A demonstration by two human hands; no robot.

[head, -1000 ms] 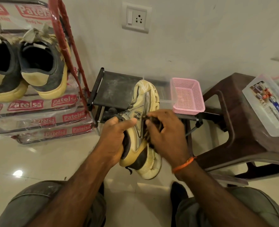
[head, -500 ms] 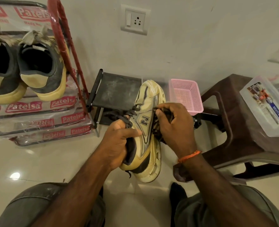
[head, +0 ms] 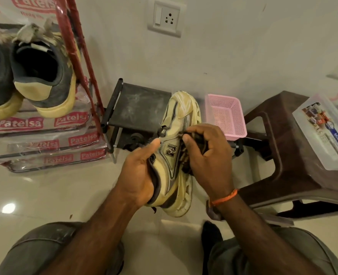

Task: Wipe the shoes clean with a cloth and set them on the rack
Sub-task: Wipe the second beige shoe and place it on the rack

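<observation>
Seated low over a glossy tiled floor (head: 51, 195), a person holds a cream sneaker (head: 179, 155) in mid-air between the knees, its toe pointing away toward the wall and its chunky sole turned to the right. The left hand (head: 141, 173) grips the shoe at the heel collar, fingers tucked inside the opening and thumb lying along the outer side near the logo. The right hand (head: 208, 155), an orange thread (head: 223, 198) tied at its wrist, is curled round a dark bunched cloth (head: 186, 159) and presses it against the side of the shoe by the sole. At upper left, a pair of grey shoes (head: 35, 76) with pale yellow soles sits heel-out on a red-framed rack (head: 78, 56) whose shelves are wrapped in printed plastic. Just behind the held sneaker stands a small black stand (head: 140, 106) with a dusty top, and a pink mesh basket (head: 226, 116) sits beside it to the right. A brown plastic stool (head: 283, 155) at right carries a clear box (head: 323, 132) with a printed label. A white switch and socket plate (head: 166, 16) is fixed to the wall above. Both knees in grey trousers (head: 45, 251) frame the bottom edge.
</observation>
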